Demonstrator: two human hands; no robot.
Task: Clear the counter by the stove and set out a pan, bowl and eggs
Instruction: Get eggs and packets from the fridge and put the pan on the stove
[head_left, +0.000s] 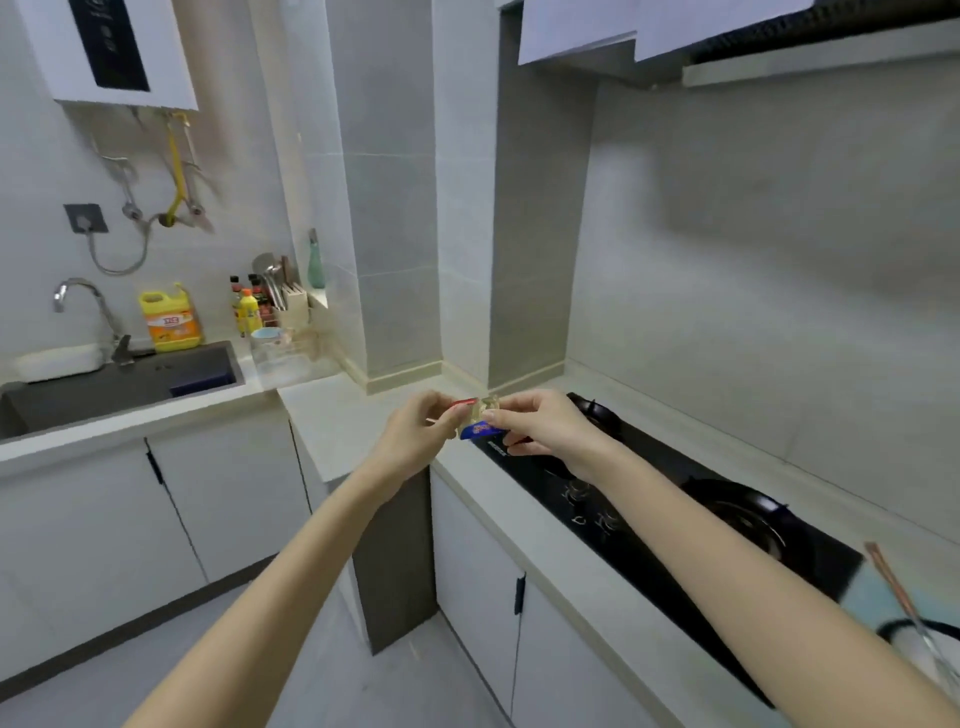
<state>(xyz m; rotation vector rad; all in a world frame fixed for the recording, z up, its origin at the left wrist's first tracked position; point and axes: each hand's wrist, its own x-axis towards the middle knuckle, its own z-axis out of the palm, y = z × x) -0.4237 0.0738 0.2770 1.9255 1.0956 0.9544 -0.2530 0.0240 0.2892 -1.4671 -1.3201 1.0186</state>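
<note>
Both hands meet above the pale counter (332, 421) just left of the black gas stove (613, 499). My left hand (421, 434) pinches a small red item (466, 402) along with a thin stick. My right hand (540, 428) grips a small blue packet (480, 429) with a clear crumpled wrapper (488, 404) above it. The two hands hold these things close together in the air. No pan, bowl or eggs can be made out near the hands; a dark rounded burner or pan shape (748, 514) sits on the stove's right side.
A dark sink (119, 384) with a tap (78, 296) lies at the left. A yellow detergent jug (171, 317), sauce bottles (249, 309), a knife block (291, 306) and a clear jar (270, 348) stand behind it. Chopsticks (904, 597) stick up at the lower right.
</note>
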